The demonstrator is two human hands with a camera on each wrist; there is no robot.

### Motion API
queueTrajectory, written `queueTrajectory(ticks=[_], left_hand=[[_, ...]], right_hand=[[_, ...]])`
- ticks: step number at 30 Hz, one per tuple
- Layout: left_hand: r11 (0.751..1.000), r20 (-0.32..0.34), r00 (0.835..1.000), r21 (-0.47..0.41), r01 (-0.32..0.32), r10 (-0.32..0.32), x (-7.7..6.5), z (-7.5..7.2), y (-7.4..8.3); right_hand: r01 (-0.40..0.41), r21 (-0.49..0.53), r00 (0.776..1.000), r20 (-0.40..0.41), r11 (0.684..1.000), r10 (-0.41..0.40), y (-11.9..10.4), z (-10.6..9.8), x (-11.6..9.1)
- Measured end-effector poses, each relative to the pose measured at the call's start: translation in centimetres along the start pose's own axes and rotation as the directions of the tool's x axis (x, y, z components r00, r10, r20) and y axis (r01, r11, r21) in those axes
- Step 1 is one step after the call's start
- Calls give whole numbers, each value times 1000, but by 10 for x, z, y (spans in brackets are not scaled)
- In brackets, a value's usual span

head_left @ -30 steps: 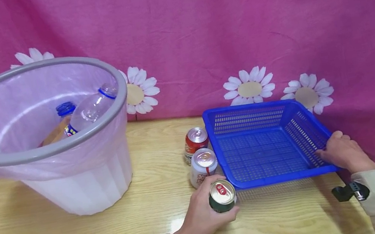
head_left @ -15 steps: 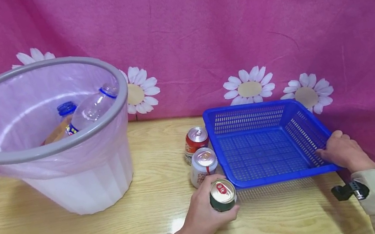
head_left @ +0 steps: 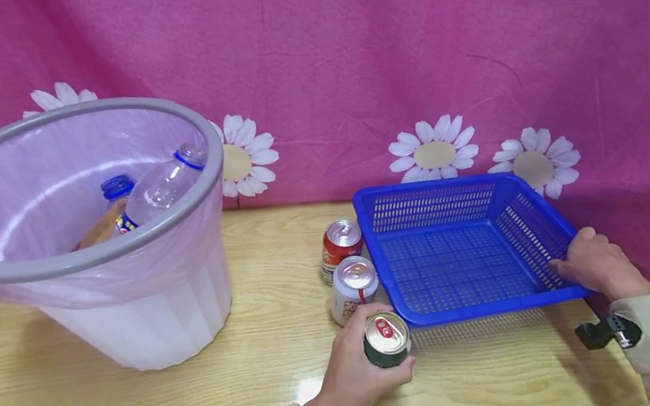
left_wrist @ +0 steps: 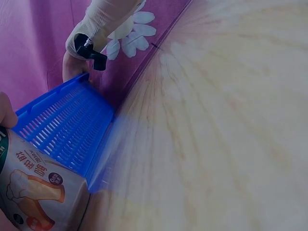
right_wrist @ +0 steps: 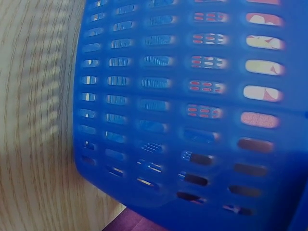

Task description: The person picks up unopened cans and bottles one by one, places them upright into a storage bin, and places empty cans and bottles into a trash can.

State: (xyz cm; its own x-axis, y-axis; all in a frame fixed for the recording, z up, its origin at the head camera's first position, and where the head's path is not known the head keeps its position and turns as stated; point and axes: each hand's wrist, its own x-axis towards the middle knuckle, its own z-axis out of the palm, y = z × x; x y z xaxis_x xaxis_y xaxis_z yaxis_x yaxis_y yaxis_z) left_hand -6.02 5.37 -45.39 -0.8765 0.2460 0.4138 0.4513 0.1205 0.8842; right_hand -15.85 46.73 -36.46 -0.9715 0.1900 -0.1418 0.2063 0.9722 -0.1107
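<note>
My left hand [head_left: 354,368] grips a dark green and white can [head_left: 386,341] with a red pull tab, upright at the near left corner of a blue plastic basket [head_left: 456,315]. In the left wrist view the can [left_wrist: 43,185] shows a printed beer mug picture, fingers around its side. My right hand [head_left: 599,262] holds the basket's right rim, thumb inside. Slotted basket wall [right_wrist: 159,101] fills most of the right wrist view. Along the basket's left side stand a white can [head_left: 350,293] and, behind it, a red can [head_left: 337,255], both upright.
On the left stands a white bin [head_left: 151,328] with a grey rim and purple liner. Inside lie a clear plastic bottle [head_left: 156,193], a blue-necked bottle [head_left: 116,189] and something brown. A pink flowered cloth [head_left: 303,76] hangs behind the wooden table [head_left: 251,376].
Both hands, the cans and the basket keep the same places. The whole view has shifted only very slightly.
</note>
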Motion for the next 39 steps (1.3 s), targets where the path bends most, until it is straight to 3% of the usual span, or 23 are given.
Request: queueTrajectory(ticks=[14, 27, 39], left_hand=[[999, -33, 999, -10, -35, 35, 1, -4, 4], [1000, -84, 996, -11, 29, -30, 5, -14, 17], [999, -85, 995, 24, -42, 44, 14, -19, 27]], right_hand=[[-10, 2, 1000, 13, 1000, 10, -2, 0, 0], [2, -10, 1000, -10, 1000, -2, -2, 4, 0], [-12, -2, 1000, -11, 1000, 12, -3, 2, -2]])
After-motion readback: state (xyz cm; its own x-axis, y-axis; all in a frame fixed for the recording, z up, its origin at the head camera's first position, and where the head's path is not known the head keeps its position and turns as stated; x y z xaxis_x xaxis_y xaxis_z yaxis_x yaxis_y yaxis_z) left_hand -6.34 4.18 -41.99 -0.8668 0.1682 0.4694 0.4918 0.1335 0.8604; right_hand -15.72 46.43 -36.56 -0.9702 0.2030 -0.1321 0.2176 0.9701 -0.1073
